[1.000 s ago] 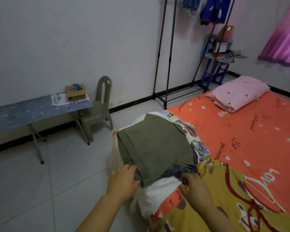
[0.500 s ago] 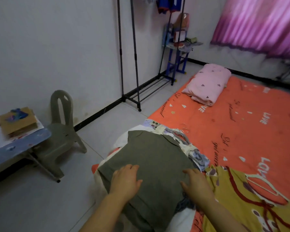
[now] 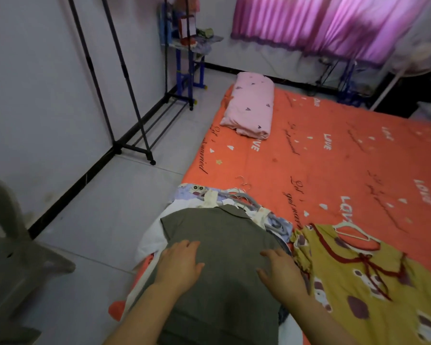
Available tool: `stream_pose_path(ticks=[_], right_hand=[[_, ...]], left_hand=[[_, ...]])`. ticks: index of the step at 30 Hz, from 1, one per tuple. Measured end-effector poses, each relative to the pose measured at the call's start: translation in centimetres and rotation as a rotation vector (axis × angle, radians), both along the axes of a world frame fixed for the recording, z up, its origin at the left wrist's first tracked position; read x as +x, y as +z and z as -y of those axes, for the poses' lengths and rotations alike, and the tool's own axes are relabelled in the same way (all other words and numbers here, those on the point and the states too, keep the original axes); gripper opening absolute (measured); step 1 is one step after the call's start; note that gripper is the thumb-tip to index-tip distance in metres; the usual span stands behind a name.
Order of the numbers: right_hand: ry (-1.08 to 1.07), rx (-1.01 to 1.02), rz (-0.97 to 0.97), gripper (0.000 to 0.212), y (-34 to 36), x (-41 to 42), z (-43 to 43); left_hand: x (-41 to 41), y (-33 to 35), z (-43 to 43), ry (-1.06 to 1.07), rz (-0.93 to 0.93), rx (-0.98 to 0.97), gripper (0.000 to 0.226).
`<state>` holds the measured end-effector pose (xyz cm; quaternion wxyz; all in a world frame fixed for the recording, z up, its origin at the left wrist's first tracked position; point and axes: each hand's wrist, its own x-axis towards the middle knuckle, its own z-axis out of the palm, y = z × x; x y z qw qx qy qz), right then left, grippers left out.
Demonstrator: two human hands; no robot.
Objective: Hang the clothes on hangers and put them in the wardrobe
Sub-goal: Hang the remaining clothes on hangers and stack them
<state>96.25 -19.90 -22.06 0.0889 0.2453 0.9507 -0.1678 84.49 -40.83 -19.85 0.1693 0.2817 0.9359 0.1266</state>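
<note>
Clothes in a folded fabric heap (image 3: 275, 224) lie at the six o'clock corner of the wide orange printed bed (image 3: 334, 158), probably dumped there so each piece is within reach. The tall black metal garment rack (image 3: 123, 68) stands against the wall at ten o'clock, well apart from the heap (it looks like the wardrobe in this room). At three o'clock of the heap lies a yellow patterned dress (image 3: 358, 282) with a white plastic hanger (image 3: 351, 230) on its neck. An olive-green collared cloth top (image 3: 222, 235) crowns the heap. Both hands, the left hand (image 3: 179, 265) and the right hand (image 3: 281, 272), lie flat on it with fingers spread, grasping nothing, seemingly smoothing it or steadying it for lifting. A bunch of grey wire hangers (image 3: 246, 199) pokes out at its twelve o'clock edge.
</note>
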Motion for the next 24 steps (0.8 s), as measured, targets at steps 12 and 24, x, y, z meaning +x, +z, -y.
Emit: stream_pose_path(ticks=[12,24], right_hand=[[-0.054,-0.087,0.051,0.049,-7.2,-12.6,-7.1],[-0.066,-0.158,0.138,0.070,-19.6,-19.5,-13.5]], left_hand=[[-11.4,-6.4,-9.0,-0.072,0.069,-0.098,0.055],[-18.2,-18.1,-17.8,-0.151,0.055,-0.124,0.063]])
